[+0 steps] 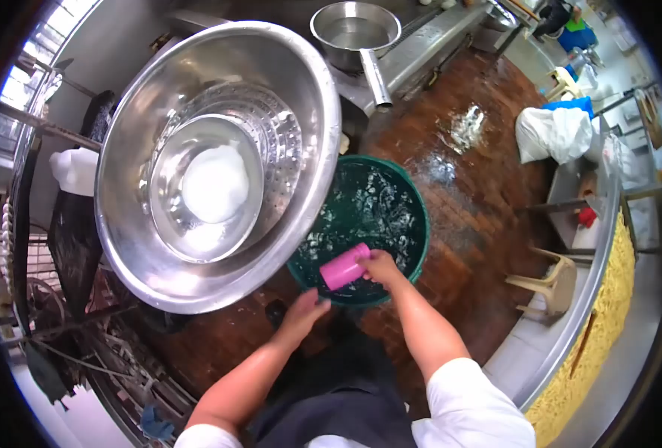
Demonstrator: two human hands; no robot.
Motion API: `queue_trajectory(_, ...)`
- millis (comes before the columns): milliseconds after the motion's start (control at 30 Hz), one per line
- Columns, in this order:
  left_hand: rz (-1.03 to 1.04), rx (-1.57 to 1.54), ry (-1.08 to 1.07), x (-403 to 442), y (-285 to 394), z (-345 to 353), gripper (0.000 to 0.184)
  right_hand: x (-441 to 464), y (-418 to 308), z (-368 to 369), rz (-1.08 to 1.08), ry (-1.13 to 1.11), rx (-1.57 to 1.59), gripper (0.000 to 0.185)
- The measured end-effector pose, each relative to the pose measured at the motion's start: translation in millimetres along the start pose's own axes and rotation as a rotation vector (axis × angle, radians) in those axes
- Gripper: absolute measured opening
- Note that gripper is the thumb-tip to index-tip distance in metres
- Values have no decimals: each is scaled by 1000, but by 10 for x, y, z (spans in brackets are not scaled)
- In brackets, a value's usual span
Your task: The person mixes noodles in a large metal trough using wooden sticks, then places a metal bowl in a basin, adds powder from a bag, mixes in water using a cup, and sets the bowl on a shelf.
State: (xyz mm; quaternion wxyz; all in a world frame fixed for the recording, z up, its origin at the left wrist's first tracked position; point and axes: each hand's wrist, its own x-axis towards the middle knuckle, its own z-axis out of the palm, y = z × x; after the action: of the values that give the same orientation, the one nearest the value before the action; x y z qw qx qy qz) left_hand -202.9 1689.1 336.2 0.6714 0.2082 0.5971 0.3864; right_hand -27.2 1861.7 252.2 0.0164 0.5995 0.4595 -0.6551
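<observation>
A pink cup (343, 267) is tilted over a round green tub (415, 196) that holds dark water with light reflections. My right hand (378, 267) grips the cup near one end, thumb and fingers around its rim. At the tub's near left edge is my left hand (305, 310), apart from the cup, its fingers loosely spread and nothing seen in them. Left of the tub stands a very large metal basin (129, 201). A perforated metal colander (282, 142) lies within it, and a smaller metal bowl (168, 187) holds something white (215, 184).
A metal pan (355, 30) with a long handle stands at the back. White bags (554, 134) and a beige plastic stool (551, 284) are at the right, beside a long tray of yellow food (600, 336). The brown floor (465, 201) looks wet.
</observation>
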Motion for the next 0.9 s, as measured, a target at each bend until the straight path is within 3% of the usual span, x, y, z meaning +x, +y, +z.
queue_trajectory(67, -337, 87, -41, -452, 77, -229, 65, 687, 543, 101, -51, 63, -168, 43)
queue_trajectory(133, -367, -66, -113, -882, 169, -496, 60, 772, 479, 159, -144, 218, -494, 55)
queue_trajectory(200, -428, -71, -70, -1273, 572, -668, 56, 960, 590, 198, -226, 282, -527, 47)
queue_trajectory(267, -321, -252, -30, -1576, 665, -935, 43, 1010, 583, 189, -223, 269, -570, 47)
queue_trajectory(433, 156, -321, 459, -1880, 1229, -1174, 41, 1261, 728, 303, -249, 273, -728, 48)
queue_trajectory(600, 251, 10, 812, -1839, 1561, -1450, 40, 1108, 550, 546, -88, 269, -919, 24)
queue_trajectory(700, 282, 156, 841, -1651, 1712, -1683, 58, 1064, 576, 637, -121, 321, -945, 20)
queue_trajectory(733, 231, 180, 834, -1557, 1800, -1753, 69, 1033, 616, 647, -236, 340, -1018, 15)
queue_trajectory(767, 217, 172, 830, -1421, 1782, -1936, 75, 992, 651, 647, -201, 354, -1011, 15)
queue_trajectory(833, 145, -34, 831, -1088, 1762, -2270, 79, 880, 636, 559, -694, 512, -898, 10)
queue_trajectory(867, 62, -80, 797, -941, 1765, -2400, 82, 749, 547, 513, -725, 569, -876, 7)
queue_trajectory(900, -3, -165, 800, -782, 1748, -2502, 69, 576, 404, 474, -761, 624, -858, 4)
